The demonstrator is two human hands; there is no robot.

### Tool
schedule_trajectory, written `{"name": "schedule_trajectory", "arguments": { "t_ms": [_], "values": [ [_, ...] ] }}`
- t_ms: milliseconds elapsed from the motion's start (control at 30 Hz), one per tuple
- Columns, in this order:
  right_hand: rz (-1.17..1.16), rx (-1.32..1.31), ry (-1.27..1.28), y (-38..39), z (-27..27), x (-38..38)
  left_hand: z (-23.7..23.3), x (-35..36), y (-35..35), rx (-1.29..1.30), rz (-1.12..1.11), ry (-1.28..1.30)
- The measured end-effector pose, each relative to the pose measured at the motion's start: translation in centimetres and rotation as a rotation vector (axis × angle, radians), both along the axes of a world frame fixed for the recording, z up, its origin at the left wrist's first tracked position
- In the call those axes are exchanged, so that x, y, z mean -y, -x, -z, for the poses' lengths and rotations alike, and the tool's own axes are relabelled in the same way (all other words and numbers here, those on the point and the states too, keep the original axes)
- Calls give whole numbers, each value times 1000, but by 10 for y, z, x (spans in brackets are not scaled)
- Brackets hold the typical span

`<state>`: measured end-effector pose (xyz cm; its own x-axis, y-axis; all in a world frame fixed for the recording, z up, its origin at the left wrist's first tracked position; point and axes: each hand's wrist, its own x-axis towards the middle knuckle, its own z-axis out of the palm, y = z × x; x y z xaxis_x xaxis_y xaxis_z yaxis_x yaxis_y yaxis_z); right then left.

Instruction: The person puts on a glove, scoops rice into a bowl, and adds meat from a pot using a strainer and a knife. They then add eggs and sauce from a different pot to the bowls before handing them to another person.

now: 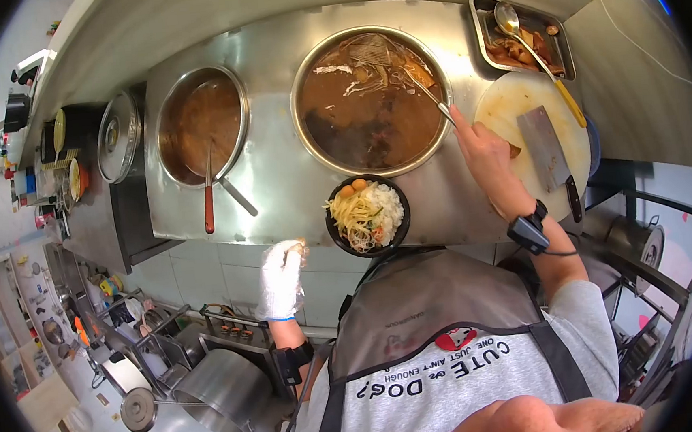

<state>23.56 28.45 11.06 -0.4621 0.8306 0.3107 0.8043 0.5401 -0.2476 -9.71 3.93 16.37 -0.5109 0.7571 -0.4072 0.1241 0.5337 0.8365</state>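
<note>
My right hand (488, 160) is wrapped round the metal handle of a skimmer (369, 50). Its wire head lies at the surface of the brown broth in a big round pot (299, 110), with noodle-like strands and a golden-brown piece (418, 72) close by. My left hand (283, 279), in a clear plastic glove, is held off the counter's front edge with fingers curled together; what they hold, if anything, is hidden. Between my hands, a black bowl (406, 231) contains white rice (388, 209), pale shreds (351, 214) and two brown eggs (352, 188).
On the left, a smaller pot (244, 118) of brown broth has a red-handled ladle (209, 206) in it. At right, a cleaver (544, 148) lies on a round cutting board (504, 102). Behind it stands a metal tray (478, 31) of brown food with a yellow-handled spoon (545, 62) across it.
</note>
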Motion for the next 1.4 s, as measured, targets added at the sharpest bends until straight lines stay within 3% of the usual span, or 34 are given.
{"name": "schedule_trajectory", "arguments": {
  "t_ms": [167,400,467,500,733,800,833,900,1200,1400],
  "values": [
    [-32,257,-40,19,29,-34,4,6,10,-21,6,-9],
    [3,238,78,47,25,-32,19,28,29,54,-55,-65],
    [142,202,519,57,3,-30,17,32,32,52,-97,-16],
    [163,205,513,55,1,-28,15,31,34,40,-95,-6],
    [112,-174,760,30,4,-15,12,28,43,37,-107,-5],
    [288,-406,1107,27,3,-9,13,25,46,52,-102,-8],
    [285,-406,1107,27,3,-7,13,24,47,67,-100,-10],
    [468,-553,1390,25,4,-3,12,22,48,55,-96,-3],
    [536,-974,1601,8,0,29,16,29,61,-19,-39,25],
    [525,-1068,1655,3,8,38,13,28,59,45,-37,31]
  ]
}}
